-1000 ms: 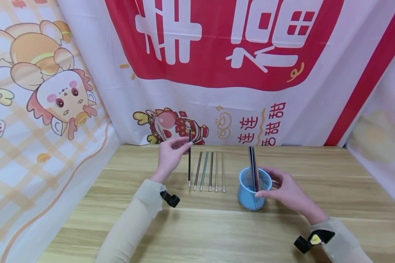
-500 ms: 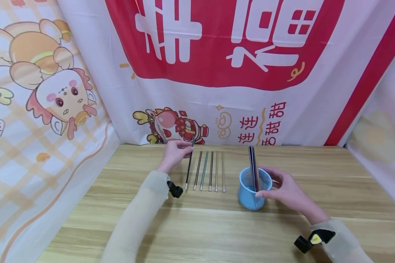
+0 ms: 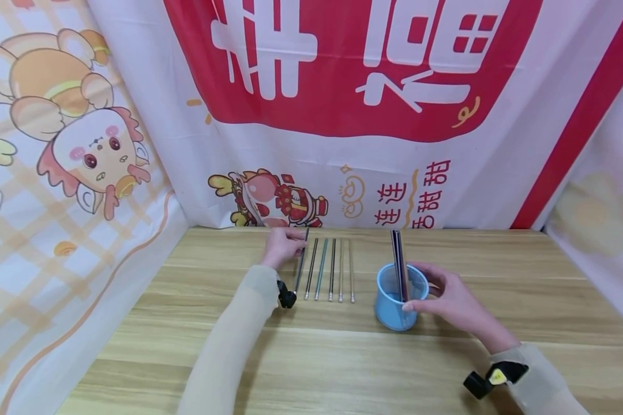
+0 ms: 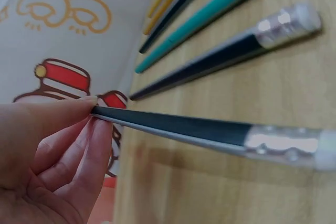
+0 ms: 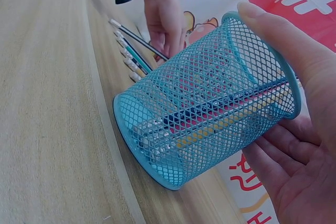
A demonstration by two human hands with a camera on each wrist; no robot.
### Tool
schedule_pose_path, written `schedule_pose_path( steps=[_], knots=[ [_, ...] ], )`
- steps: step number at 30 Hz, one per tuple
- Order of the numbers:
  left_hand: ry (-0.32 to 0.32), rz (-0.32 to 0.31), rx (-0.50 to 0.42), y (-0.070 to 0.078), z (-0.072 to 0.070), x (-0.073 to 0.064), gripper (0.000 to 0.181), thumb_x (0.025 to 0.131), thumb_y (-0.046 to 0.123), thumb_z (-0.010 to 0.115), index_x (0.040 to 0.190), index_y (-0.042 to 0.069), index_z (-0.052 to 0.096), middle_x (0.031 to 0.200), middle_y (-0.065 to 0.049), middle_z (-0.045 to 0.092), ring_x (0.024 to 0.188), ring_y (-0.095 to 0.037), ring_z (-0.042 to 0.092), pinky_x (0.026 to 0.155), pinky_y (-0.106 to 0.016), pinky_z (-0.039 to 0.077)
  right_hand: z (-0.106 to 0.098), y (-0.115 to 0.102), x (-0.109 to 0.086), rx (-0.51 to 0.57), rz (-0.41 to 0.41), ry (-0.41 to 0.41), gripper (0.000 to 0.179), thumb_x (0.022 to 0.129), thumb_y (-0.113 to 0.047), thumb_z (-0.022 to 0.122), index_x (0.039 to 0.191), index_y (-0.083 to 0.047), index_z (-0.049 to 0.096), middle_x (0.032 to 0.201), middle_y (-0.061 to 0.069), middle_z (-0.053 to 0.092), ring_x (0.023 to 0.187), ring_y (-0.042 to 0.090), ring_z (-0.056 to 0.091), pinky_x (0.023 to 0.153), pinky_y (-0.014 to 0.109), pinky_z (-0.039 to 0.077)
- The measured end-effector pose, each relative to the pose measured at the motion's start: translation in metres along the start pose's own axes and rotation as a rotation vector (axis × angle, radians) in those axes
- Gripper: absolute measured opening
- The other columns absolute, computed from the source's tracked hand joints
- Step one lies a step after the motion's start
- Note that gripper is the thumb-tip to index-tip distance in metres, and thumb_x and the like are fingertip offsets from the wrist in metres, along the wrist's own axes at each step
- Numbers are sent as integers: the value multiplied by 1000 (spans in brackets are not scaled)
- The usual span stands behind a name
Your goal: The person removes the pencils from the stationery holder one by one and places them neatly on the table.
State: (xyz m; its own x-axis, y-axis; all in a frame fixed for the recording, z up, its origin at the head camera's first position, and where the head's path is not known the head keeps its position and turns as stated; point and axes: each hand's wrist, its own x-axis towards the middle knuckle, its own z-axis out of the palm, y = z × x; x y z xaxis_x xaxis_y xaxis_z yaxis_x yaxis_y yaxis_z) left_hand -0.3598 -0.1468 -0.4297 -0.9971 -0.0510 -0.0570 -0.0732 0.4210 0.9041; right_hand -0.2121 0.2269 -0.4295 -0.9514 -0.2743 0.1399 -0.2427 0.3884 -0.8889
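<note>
At the left end of a row of pencils, my left hand [image 3: 284,248] pinches a black pencil [image 4: 184,128] between thumb and fingers near its far end. Its silver ferrule and white eraser point back toward me. A shadow lies beside it on the wood; whether it touches the table I cannot tell. My right hand [image 3: 449,297] grips the rim and side of a blue mesh pencil cup [image 3: 391,314], thumb at the front. Inside, several pencils [image 5: 210,111] lean together, eraser ends down, as the right wrist view shows through the mesh.
Beside the pinched pencil lie several more, among them a teal pencil [image 4: 205,22], another black pencil [image 4: 205,69] and yellowish ones, roughly parallel with erasers toward me. A printed cloth [image 3: 363,155] hangs along the back edge of the wooden table [image 3: 322,363].
My left hand has moved right and toward the row, lowering the black pencil from upright-looking to a slant in line with the others. The right hand and cup have stayed put.
</note>
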Motion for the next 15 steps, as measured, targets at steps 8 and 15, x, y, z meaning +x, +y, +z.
schedule_pose_path(
  steps=[8, 15],
  knots=[
    [68, 12, 20, -17, 7, 4, 22, 86, 2, 81, 108, 2, 78, 97, -11, 75, 74, -19, 71, 67, -27, 61, 0, -2, 0, -1, 6, -2, 79, 80, -23, 91, 146, -6, 50, 144, 14, 55, 130, 33, 54, 106, 43, 45],
    [91, -29, 67, -19, 11, 5, 23, 83, 2, 84, 105, 6, 79, 101, -9, 74, 75, -16, 71, 68, -26, 60, 1, -3, 0, -2, 8, 1, 79, 80, -22, 90, 147, -7, 50, 144, 15, 54, 130, 33, 53, 107, 42, 44]
  ],
)
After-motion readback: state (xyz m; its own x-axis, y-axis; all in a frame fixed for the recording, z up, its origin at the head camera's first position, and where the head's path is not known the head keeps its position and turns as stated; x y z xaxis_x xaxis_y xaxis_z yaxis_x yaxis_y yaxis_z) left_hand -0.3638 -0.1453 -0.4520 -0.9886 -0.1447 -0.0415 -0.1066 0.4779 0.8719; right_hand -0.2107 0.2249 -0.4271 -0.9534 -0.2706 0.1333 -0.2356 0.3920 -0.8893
